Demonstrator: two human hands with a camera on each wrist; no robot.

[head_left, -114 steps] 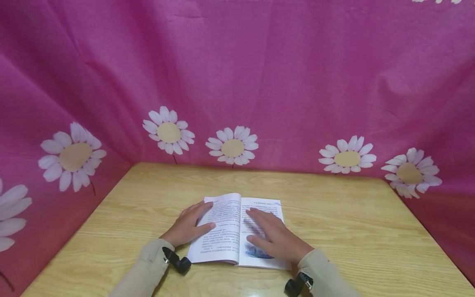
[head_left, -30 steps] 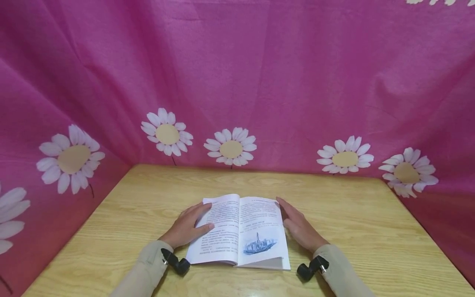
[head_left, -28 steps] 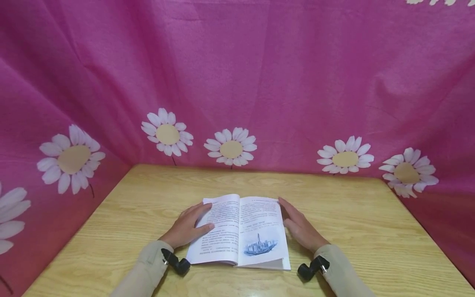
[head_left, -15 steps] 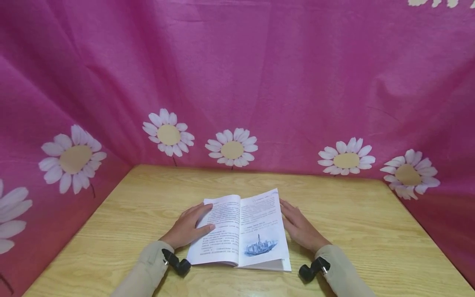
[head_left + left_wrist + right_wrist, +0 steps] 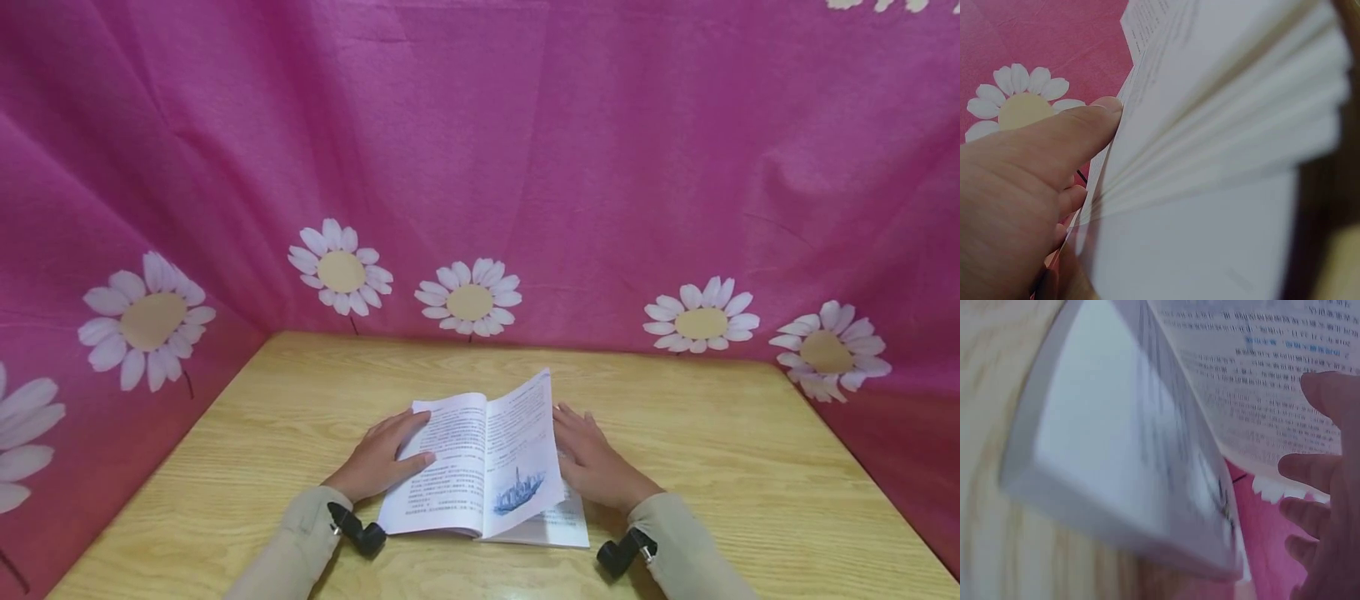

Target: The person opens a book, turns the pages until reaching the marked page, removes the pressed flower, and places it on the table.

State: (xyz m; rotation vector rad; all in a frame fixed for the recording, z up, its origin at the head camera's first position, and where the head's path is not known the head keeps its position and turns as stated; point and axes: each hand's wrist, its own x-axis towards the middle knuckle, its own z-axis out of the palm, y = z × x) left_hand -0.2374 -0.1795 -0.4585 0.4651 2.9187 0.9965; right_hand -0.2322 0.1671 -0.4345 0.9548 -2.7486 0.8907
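Note:
An open book (image 5: 447,475) with printed text lies on the table. My left hand (image 5: 378,461) holds its left side, thumb on the page and fingers behind the edge, as the left wrist view shows. One right-hand page (image 5: 517,454), printed with a blue city picture, stands raised and slanted toward the spine. Behind that page is my right hand (image 5: 606,468), its fingers spread and loosely extended against or close to the page's back. In the right wrist view, the thick stack of remaining pages (image 5: 1104,437) lies below the raised page.
The wooden table (image 5: 712,450) extends around the book. A pink cloth (image 5: 570,167) with printed daisies hangs behind and at both sides. Black wrist cameras sit on the left wrist (image 5: 367,538) and right wrist (image 5: 617,557).
The right hand has shifted from the book's right edge to behind the page, moving slightly left. That page has lifted and swung leftward, uncovering the page beneath. The left hand stays in place.

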